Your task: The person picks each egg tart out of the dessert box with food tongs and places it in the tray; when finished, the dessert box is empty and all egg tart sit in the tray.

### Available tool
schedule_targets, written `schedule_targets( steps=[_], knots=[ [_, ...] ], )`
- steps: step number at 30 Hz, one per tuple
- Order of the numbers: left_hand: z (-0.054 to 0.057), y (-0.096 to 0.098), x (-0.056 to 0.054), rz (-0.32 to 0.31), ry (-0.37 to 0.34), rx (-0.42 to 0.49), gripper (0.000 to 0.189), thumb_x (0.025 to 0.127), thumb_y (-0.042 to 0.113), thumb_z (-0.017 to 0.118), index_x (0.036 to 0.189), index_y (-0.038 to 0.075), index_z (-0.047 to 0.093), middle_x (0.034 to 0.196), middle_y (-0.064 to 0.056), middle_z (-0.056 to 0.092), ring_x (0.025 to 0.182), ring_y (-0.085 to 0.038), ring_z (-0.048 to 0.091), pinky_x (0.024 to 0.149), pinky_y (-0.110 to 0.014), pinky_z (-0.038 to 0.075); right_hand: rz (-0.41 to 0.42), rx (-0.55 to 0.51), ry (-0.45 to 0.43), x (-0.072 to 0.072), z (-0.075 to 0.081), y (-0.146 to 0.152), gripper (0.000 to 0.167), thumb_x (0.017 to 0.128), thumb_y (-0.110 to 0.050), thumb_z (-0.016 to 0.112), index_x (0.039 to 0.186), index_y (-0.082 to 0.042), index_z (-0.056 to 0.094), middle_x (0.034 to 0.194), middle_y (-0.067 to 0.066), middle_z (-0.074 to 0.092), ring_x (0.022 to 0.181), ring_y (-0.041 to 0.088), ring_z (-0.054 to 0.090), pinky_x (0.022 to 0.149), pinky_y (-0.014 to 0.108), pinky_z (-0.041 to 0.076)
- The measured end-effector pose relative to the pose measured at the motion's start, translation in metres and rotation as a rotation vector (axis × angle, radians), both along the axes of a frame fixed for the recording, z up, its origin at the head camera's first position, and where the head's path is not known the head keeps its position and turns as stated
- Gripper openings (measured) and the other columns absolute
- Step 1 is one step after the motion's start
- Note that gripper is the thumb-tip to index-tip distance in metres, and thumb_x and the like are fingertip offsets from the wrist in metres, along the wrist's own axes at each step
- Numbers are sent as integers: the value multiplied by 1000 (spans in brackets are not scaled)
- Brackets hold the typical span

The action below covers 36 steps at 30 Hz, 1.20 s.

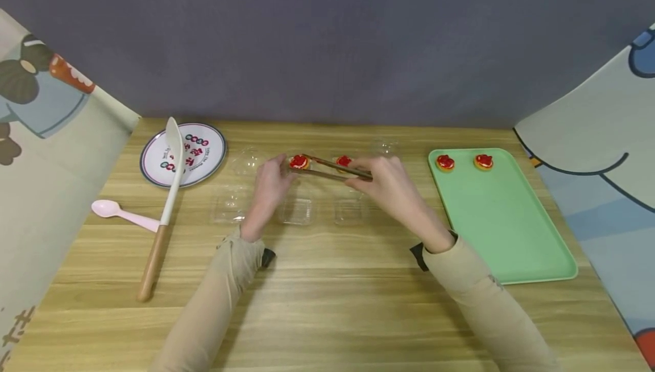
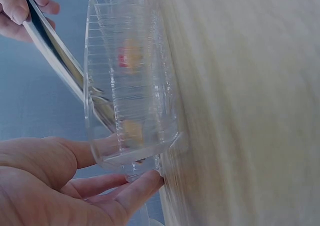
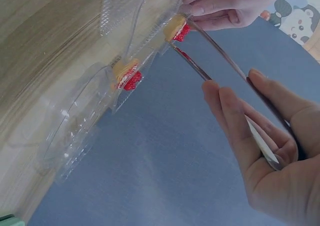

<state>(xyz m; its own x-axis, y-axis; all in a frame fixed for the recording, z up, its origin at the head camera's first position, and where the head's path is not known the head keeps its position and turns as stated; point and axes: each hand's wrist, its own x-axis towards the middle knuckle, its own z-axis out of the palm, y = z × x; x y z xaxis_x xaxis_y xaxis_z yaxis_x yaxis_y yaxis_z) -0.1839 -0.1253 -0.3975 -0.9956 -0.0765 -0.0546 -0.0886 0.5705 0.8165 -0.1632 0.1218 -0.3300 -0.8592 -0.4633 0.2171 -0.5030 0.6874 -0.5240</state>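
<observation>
My right hand point(image 1: 386, 184) holds a pair of metal tongs point(image 3: 220, 53), thumb on one arm and fingers round the other. The tong tips stand either side of a small tart point(image 1: 299, 161) with a red topping and yellowish base. This tart is at the back half of an open clear plastic box point(image 1: 298, 211). At that box's left edge, my left hand point(image 1: 270, 184) pinches the plastic between thumb and fingers. A second red-topped tart point(image 3: 129, 76) sits in the neighbouring clear box point(image 1: 350, 211), just right of the first.
Two more tarts point(image 1: 445, 162) lie at the far end of a green tray point(image 1: 506, 218) on the right. Another clear box point(image 1: 230, 204) stands left of my left hand. Further left are a printed plate point(image 1: 210, 156), a long-handled white spoon point(image 1: 171, 198) and a pink spoon point(image 1: 130, 216).
</observation>
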Motion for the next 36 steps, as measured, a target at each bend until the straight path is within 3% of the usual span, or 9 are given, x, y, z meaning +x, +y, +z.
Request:
schedule_targets(
  steps=[6,10,14,18,20,25,28,34,36],
  knots=[
    [-1,-1,1,0,7,44,61,99,-7,68,154,-14,42,141,-33,60,124,-41,64,100,-40,62,-26,-5,-3,5,0,5,31,94,-12,84,121,3,78,110,21,79,44,7,22,43,22,22],
    [-11,-5,-3,2,60,34,58,96,-9,68,150,-17,46,105,-24,69,87,-27,64,72,-27,61,-31,-21,-1,6,0,8,32,94,-11,85,122,2,78,114,20,78,45,6,20,44,23,22],
    [-12,-5,-4,-2,83,25,56,96,-8,69,148,-18,48,81,-11,59,68,-17,49,56,-22,48,-37,-44,2,8,0,11,32,94,-10,85,123,1,78,114,19,79,44,6,22,44,23,25],
    [-2,-2,0,-4,59,7,54,101,-2,68,150,-14,48,95,-19,66,79,-23,58,67,-30,57,-56,-69,4,12,3,16,33,94,-10,84,125,0,78,115,18,79,44,7,26,45,24,28],
    [-2,-1,0,-1,45,-1,55,101,-1,69,151,-13,48,108,-25,68,93,-30,64,81,-36,63,-71,-74,12,14,4,19,33,94,-11,85,125,-1,78,114,16,79,45,9,29,45,25,29],
    [-1,-1,0,3,22,5,60,98,-5,71,152,-12,47,135,-32,63,125,-42,63,109,-45,57,-108,-82,40,21,9,29,31,92,-11,86,121,-1,80,111,14,80,61,16,62,51,27,45],
    [0,-1,0,-1,23,17,61,97,-7,71,153,-12,46,140,-34,61,129,-44,61,112,-45,55,-134,-97,22,25,11,36,31,93,-11,86,122,-1,80,112,14,80,79,21,73,61,31,54],
    [1,-1,1,-3,30,7,61,97,-7,71,152,-13,47,146,-33,57,135,-45,58,116,-47,51,-163,-122,-2,29,12,48,31,94,-10,85,122,0,79,114,15,79,96,30,78,75,46,64],
    [1,-1,1,-4,31,5,61,97,-6,72,152,-13,47,148,-33,56,136,-45,57,117,-47,50,-167,-124,14,29,11,50,31,93,-8,86,121,1,79,113,16,80,94,30,78,73,45,64]
  ],
)
